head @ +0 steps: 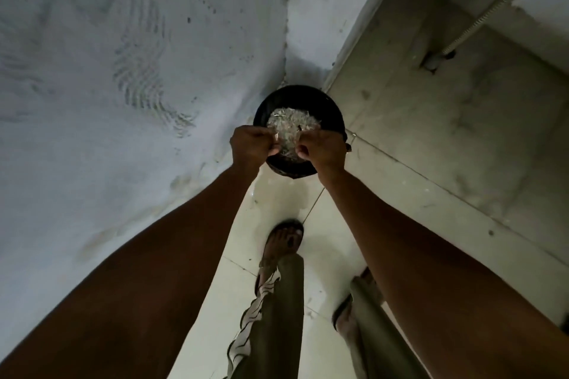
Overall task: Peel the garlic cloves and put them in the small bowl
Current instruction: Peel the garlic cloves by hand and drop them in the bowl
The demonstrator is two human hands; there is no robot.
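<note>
both hands are over a black bin (334,115) of pale peels (291,124). the left hand (251,144) pinches a scrap of peel (276,136). the right hand (323,148) is curled, but i cannot tell whether it grasps anything.

A bin (298,101) stands on the floor (431,138) in the corner where two walls meet, the left wall (123,71) beside it. A heap of peelings (291,124) lies in the bin. Both hands are held over its near rim, the left hand (251,144) on the left, the right hand (323,148) on the right, close together. Nearer than the bin, two sandalled feet (284,240) stand on the floor below the forearms. A pipe (492,9) runs along the far right wall.
</note>
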